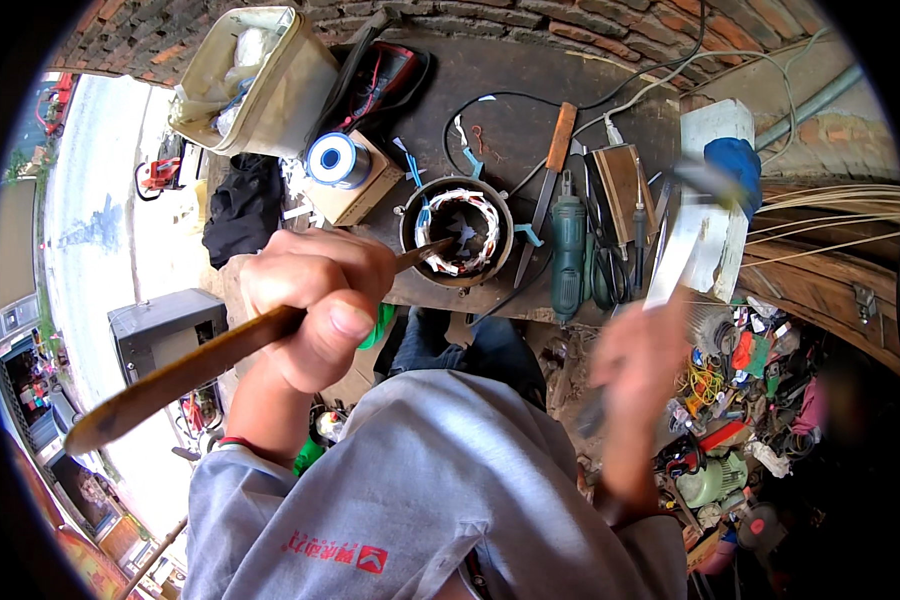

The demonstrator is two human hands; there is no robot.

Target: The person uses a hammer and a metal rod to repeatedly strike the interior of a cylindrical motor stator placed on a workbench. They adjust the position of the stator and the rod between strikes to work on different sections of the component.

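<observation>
My left hand (315, 300) is closed around a long flat brown strip (190, 378), which looks like wood or bamboo. Its narrow end reaches the inner side of a motor stator (411, 215), a round metal housing with a ring of white-wrapped windings (490, 225). Whether the tip touches the windings, I cannot tell. To the right, my right hand (638, 350), smeared by motion, grips a hammer (676, 255) with a pale flat handle. The hammer's head is a blur, raised over the right part of the bench, apart from the stator.
On the bench (530, 70) lie a wooden-handled file (560, 135), a green power tool (568, 250) and a wooden block (620, 190). A spool (336, 160) rests on a cardboard box (365, 195); a plastic bin (280, 90) stands behind. Clutter (730, 380) covers the floor at right.
</observation>
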